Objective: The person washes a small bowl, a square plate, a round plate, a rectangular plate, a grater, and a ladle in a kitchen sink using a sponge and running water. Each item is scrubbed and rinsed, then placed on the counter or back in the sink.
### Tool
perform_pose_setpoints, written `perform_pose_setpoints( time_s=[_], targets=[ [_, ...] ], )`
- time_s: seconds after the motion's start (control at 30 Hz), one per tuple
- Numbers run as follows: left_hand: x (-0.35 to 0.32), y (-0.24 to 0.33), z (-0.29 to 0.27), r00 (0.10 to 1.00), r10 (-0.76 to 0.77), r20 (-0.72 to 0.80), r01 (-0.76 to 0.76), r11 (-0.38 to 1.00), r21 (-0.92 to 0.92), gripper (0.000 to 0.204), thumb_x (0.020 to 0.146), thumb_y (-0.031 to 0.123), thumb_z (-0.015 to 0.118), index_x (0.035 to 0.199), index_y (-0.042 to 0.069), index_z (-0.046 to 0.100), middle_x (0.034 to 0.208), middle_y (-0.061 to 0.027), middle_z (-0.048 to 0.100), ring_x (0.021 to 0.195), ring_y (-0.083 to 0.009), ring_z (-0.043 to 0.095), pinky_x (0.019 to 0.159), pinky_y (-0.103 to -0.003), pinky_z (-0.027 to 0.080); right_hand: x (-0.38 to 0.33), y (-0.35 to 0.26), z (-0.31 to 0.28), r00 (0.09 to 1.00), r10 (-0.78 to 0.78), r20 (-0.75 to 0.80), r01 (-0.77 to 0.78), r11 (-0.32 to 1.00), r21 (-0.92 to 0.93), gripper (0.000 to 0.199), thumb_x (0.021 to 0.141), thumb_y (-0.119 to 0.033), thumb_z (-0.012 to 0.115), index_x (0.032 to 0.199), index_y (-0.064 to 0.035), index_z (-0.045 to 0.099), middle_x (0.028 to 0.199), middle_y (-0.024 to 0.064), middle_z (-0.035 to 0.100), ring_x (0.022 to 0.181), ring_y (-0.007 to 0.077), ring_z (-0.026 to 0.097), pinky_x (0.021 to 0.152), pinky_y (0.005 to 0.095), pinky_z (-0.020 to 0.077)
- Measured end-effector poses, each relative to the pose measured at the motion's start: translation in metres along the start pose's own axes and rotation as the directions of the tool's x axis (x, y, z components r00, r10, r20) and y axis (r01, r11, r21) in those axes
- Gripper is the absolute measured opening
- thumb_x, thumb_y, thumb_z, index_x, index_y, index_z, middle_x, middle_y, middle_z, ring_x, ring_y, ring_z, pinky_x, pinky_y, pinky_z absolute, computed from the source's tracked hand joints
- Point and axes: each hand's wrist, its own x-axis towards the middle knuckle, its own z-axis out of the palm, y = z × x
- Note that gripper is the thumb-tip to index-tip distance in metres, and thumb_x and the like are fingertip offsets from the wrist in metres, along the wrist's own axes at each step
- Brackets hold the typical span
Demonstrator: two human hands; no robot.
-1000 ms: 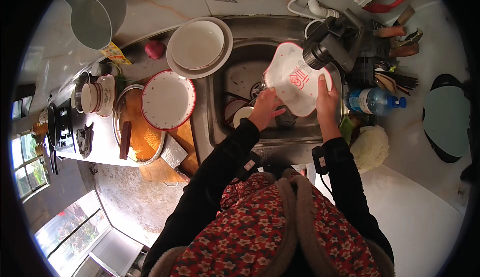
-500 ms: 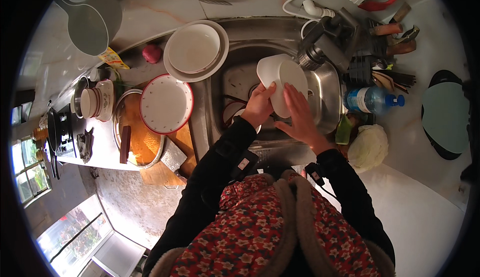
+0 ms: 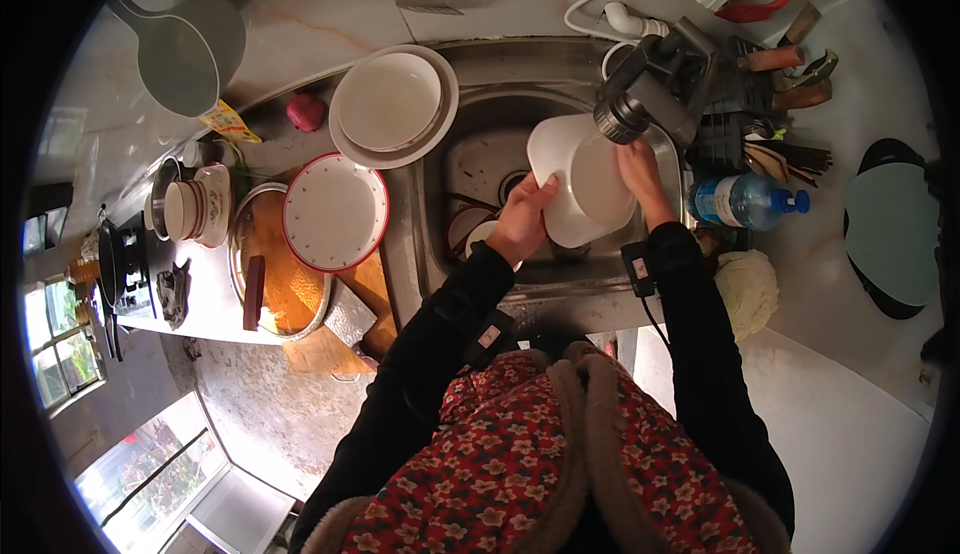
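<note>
In this kitchen we find a stainless-steel sink (image 3: 575,312) set into the desk (image 3: 215,292); two stacked pale dishes (image 3: 390,104) stand at its left rim, with a red-rimmed plate (image 3: 336,212) beyond. A dark faucet (image 3: 655,94) reaches over the basin. Beside its nozzle, above the basin floor, we record the white square-cornered bowl (image 3: 575,184), tilted, its outside and round base turned toward us. The left hand (image 3: 522,219) has its fingers closed on the bowl's left edge, thumb on the outer wall. The right hand (image 3: 645,182) is at the right side; its fingertips are partly hidden, so we cannot tell how far they close. We judge the step in hand to be rinsing, though we make out no water stream. The next move, in our judgement, calls for a steady left grip while the right hand works over the outside.
</note>
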Motion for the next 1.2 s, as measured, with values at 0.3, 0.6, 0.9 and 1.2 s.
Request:
perform_pose_setpoints(
  time_s=[0.3, 0.6, 0.9, 1.2],
  targets=[
    [0.019, 0.011, -0.027, 0.983, 0.088, -0.163, -0.117, 0.977, -0.176, 0.041, 0.105, 0.028, 0.039, 0.138, 0.003, 0.042, 0.134, -0.0104, 0.053, 0.123, -0.0243, 0.052, 0.107, -0.042, 0.041, -0.023, 0.015, -0.011, 0.866, 0.362, 0.344, -0.494, 0.524, 0.694, 0.049, 0.099, -0.037, 0.052, 0.136, -0.0033, 0.052, 0.131, 0.0088, 0.059, 0.121, 0.0205, 0.054, 0.102, 0.0374, 0.0414],
    [0.042, 0.014, -0.05, 0.947, 0.12, -0.299, -0.149, 0.986, -0.074, 0.046, 0.106, 0.036, 0.039, 0.137, 0.003, 0.047, 0.131, -0.0093, 0.056, 0.121, -0.0235, 0.054, 0.102, -0.04, 0.046, -0.013, -0.033, -0.007, 0.92, 0.219, 0.324, -0.387, 0.389, 0.836, 0.032, 0.099, -0.02, 0.054, 0.127, -0.0051, 0.057, 0.123, 0.0058, 0.062, 0.113, 0.0187, 0.059, 0.097, 0.0352, 0.0468],
    [0.05, 0.015, -0.039, 0.858, 0.042, -0.512, 0.022, 0.993, 0.119, 0.052, 0.106, 0.044, 0.031, 0.141, 0.008, 0.044, 0.137, -0.0066, 0.05, 0.123, -0.0219, 0.051, 0.1, -0.04, 0.046, -0.011, -0.055, 0.002, 0.957, 0.17, 0.235, -0.288, 0.457, 0.842, 0.025, 0.097, -0.017, 0.057, 0.12, -0.0064, 0.061, 0.116, 0.0037, 0.065, 0.106, 0.0151, 0.062, 0.089, 0.0347, 0.0512],
    [0.041, 0.014, -0.055, 0.833, -0.031, -0.553, 0.12, 0.985, 0.126, 0.058, 0.103, 0.053, 0.03, 0.144, 0.014, 0.039, 0.135, -0.0038, 0.05, 0.113, -0.021, 0.051, 0.088, -0.044, 0.046, -0.027, -0.068, 0.02, 0.951, 0.136, 0.278, -0.308, 0.501, 0.809, 0.025, 0.095, -0.023, 0.062, 0.113, -0.0061, 0.062, 0.105, 0.0013, 0.064, 0.093, 0.0117, 0.06, 0.079, 0.0295, 0.0481]
  ],
)
